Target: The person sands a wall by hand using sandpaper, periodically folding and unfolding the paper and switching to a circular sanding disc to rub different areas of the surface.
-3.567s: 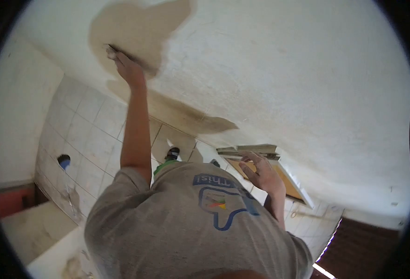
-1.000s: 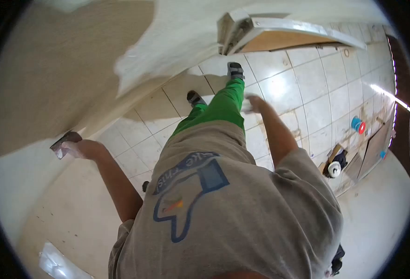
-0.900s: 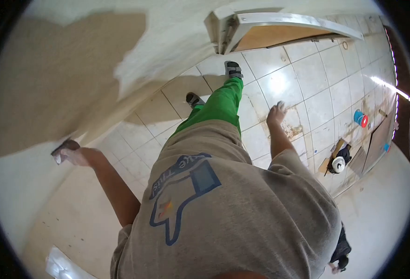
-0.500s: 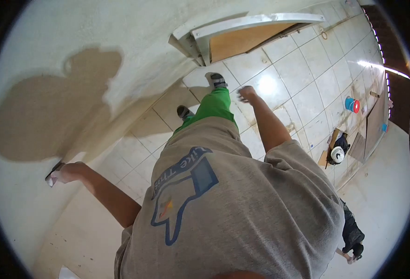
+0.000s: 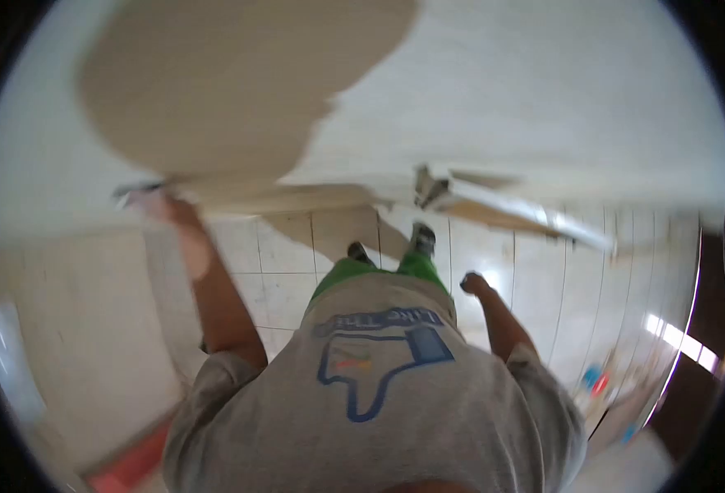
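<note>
My left hand (image 5: pixel 163 207) is stretched out to the left, its fingers closed on a dark, thin, flat tool (image 5: pixel 136 191) held at the pale wall (image 5: pixel 527 90). Blur hides the tool's exact kind and whether it touches the wall. Lower down, near my right hip, hangs my right hand (image 5: pixel 476 284), away from the wall. Its fingers look curled into a fist, and what is in them, if anything, cannot be made out.
A metal-edged frame with a brown panel (image 5: pixel 527 220) leans by the wall's foot, right of my feet. Pale tiles (image 5: pixel 284 283) cover the floor. A blue and red container (image 5: pixel 596 382) stands far right. Something red (image 5: pixel 136 456) shows at lower left.
The view has turned, so the wall now lies across the top and the panel sits further right. My left hand still holds the flat tool. The dark-clothed person at lower right is out of sight.
</note>
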Available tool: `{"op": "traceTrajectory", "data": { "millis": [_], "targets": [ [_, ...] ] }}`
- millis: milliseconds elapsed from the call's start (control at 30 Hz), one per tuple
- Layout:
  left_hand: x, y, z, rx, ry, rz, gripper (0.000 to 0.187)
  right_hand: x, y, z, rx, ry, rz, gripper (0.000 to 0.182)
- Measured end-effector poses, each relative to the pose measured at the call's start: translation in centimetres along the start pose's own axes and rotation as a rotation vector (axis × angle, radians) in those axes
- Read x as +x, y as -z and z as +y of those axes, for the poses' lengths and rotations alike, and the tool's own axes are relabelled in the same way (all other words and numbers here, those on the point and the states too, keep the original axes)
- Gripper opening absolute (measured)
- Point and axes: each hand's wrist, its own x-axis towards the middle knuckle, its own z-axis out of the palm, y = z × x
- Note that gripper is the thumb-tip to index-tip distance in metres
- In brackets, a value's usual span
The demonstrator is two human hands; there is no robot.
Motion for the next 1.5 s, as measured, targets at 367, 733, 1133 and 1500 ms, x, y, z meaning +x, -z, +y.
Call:
{"op": "traceTrajectory", "data": {
  "millis": [367,733,1133,1500],
  "targets": [
    [-15.3,-4.0,2.5,-0.147,-0.072,-0.148,0.059,-25.8,32.9,-37.4,0.173,1.002,0.090,0.032],
    [-16.9,-2.2,4.7,-0.147,-0.317,-0.239,0.050,-26.6,32.3,-42.5,0.411,0.961,-0.264,0.025],
    [-0.9,0.2,2.5,-0.129,-0.332,0.074,0.052,-25.8,31.8,-42.8,0.424,0.843,-0.074,0.019],
    [-13.4,-0.5,6.1,-0.013,-0.537,-0.324,0.058,-24.5,30.9,-46.0,0.364,0.834,-0.045,0.018]
  ]
}}
